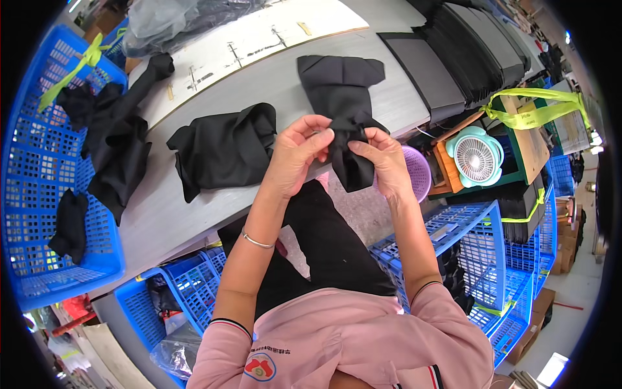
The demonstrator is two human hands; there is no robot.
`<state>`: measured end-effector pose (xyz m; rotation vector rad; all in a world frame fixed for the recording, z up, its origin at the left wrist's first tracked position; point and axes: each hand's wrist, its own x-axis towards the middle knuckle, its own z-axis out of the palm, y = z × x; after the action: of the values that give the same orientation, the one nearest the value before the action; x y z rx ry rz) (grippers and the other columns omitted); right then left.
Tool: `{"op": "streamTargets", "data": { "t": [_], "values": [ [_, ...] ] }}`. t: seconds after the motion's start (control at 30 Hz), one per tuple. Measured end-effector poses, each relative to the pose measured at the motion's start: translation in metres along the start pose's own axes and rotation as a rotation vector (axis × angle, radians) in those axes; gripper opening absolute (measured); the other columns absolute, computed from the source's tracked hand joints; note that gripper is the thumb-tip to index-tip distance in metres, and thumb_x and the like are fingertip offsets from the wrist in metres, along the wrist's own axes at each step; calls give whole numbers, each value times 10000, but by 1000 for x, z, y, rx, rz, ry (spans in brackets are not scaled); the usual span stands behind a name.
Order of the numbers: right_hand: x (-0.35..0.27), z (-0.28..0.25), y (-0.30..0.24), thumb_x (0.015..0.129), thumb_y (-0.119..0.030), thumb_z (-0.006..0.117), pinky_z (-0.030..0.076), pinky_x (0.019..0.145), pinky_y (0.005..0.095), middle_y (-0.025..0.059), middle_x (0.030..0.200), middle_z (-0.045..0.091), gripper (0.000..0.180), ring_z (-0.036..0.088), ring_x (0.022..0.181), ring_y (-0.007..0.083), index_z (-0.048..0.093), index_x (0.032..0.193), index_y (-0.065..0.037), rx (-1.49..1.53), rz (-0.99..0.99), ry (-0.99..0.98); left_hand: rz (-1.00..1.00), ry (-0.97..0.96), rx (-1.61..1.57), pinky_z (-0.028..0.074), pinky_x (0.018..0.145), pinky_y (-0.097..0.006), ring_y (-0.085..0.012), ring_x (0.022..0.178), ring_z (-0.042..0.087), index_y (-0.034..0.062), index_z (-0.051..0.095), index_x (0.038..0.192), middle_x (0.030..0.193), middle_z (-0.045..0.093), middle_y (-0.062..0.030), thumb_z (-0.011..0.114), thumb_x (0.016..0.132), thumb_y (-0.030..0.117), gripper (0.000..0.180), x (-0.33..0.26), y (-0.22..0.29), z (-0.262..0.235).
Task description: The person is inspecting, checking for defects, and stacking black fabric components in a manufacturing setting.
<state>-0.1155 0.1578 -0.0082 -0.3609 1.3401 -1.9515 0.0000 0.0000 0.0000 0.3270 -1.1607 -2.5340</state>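
Observation:
Between both hands, at the table's near edge, is a piece of black fabric point(353, 170), bunched where I grip it and hanging over the edge. My left hand point(300, 150) pinches its left side between thumb and fingers. On the other side my right hand point(383, 157) is closed on the same cloth, thumb on top. Just beyond, a flat folded black cloth piece point(340, 81) lies on the table; I cannot tell whether it joins the held part. Left of my left hand rests another folded black cloth piece point(223, 148).
A blue basket point(97, 249) with black cloth over its rim stands at the left. Black sheets point(447, 58) are stacked at the far right. A small teal fan point(478, 157) and a purple bin point(416, 174) sit right of my hands. Blue crates point(483, 246) stand lower right.

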Motion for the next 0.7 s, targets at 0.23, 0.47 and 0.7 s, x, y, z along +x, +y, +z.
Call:
{"op": "streamTargets", "data": {
  "t": [0.23,0.47,0.7],
  "values": [
    [6,-12,4,795,38,636,497,807,239,29,1022,674,257,631,925,93,644,1045,-19,-96,23,-52,-109,-256,359,481,792,-217,-68,859,572,39,650,1025,925,603,28,780,769,-10,291,3,6,13],
    [-1,-19,-6,958,-328,579,481,913,330,36,1197,663,457,637,1063,152,550,1333,-67,242,285,-274,-27,-127,118,502,696,-214,-67,757,590,56,598,883,856,609,29,765,774,-57,229,1,16,-1],
    [-7,-1,-21,882,-227,706,472,750,262,-31,891,650,330,578,743,95,638,1175,-92,380,331,-240,31,32,130,507,689,-208,-62,737,592,52,560,841,846,621,24,742,802,-65,220,-2,8,-1]
  ]
}}
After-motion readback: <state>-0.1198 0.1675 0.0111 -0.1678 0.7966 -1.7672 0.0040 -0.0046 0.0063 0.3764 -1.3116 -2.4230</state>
